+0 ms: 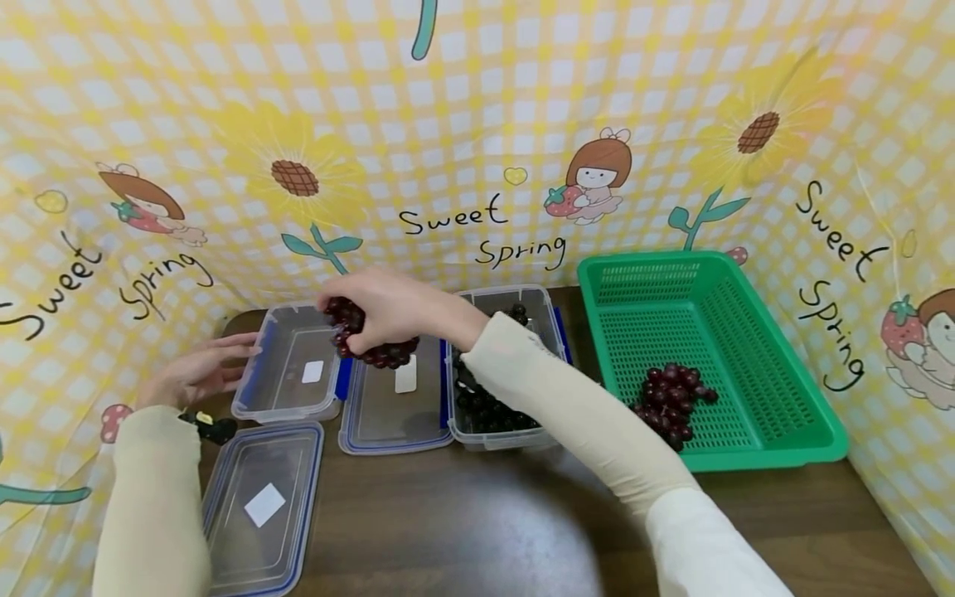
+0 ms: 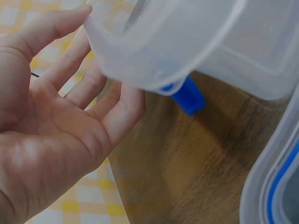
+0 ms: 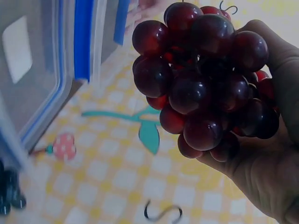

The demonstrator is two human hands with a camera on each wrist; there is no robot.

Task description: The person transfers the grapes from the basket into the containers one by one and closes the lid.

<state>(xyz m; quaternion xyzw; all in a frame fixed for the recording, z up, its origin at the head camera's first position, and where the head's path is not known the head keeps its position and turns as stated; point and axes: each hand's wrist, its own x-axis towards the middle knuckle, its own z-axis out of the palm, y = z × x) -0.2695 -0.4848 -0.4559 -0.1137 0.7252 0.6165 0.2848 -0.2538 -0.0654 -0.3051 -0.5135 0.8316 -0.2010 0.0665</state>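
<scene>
The right hand has its thumb and fingers curled around a bunch of round, glossy, dark red grapes, held up in the air. In the head view the bunch hangs over the flat, clear lid with a blue seal and near the right edge of the clear plastic box with blue latches. The left hand lies loosely spread at the box's left side, its thumb tip at the rim and its other fingers outside the wall.

A squeeze that is too hard, or a knock of the bunch on the rim, could work single grapes off their stems. The box looks light, so a sideways push from the left hand might slide or tilt it.

The right forearm crosses over a second clear box of black grapes; a low-swept sleeve could catch its rim. Farther right, another dark red bunch lies in the green plastic basket. A second lid lies on the brown wooden table, just in front of the first box, where a nudge could shift it.
</scene>
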